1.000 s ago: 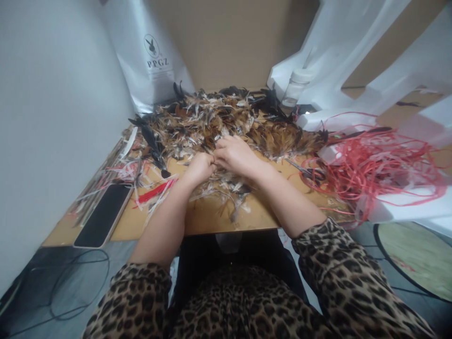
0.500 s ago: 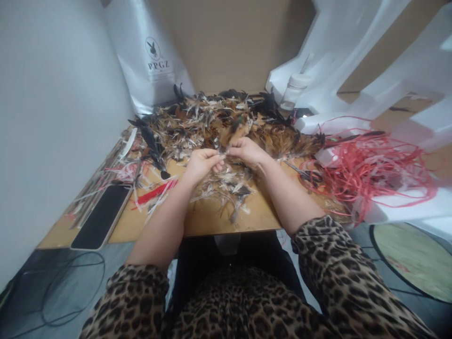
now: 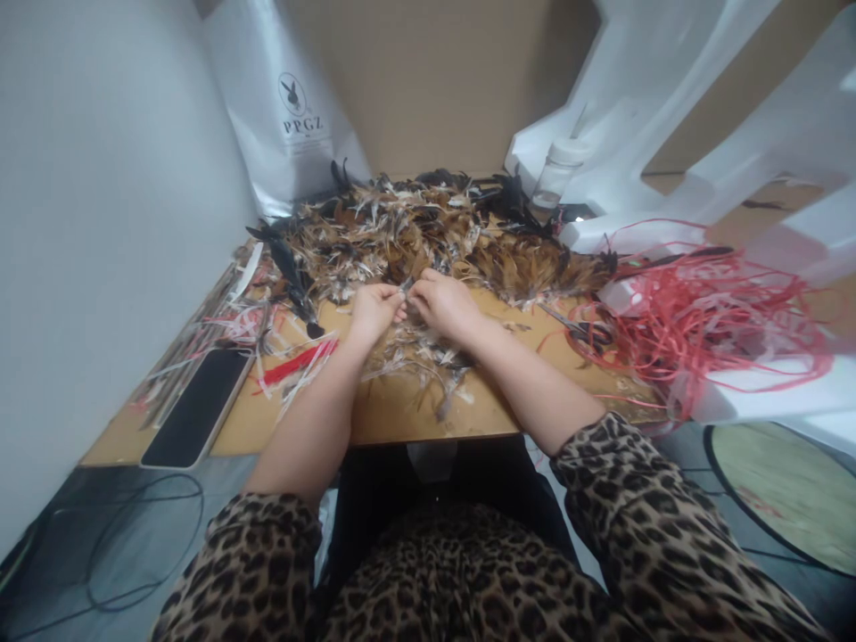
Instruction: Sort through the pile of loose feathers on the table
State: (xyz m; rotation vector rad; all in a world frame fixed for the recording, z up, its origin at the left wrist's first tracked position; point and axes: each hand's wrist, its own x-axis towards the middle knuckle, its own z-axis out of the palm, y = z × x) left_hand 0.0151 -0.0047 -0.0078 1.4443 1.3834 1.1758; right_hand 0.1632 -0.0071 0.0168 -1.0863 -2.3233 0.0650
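The left hand (image 3: 376, 314) and right hand (image 3: 445, 306) are pinched on a feather (image 3: 407, 284) between their fingertips; toward twelve o'clock, it blends into the feather pile (image 3: 401, 218) beyond.

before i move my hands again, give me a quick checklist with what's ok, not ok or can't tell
1. Left hand on the held feathers: ok, fingertips pinched on them.
2. Right hand grip: cannot tell; its fingertips are close to the left's, but blurred and partly hidden.
3. Feather pile within reach: seems ok, just beyond both hands.
4. Scissors free to pick up: probably not ok, tangled-looking red strips crowd them.
5. Phone well in from the table edge: not ok, it lies right at the front edge.
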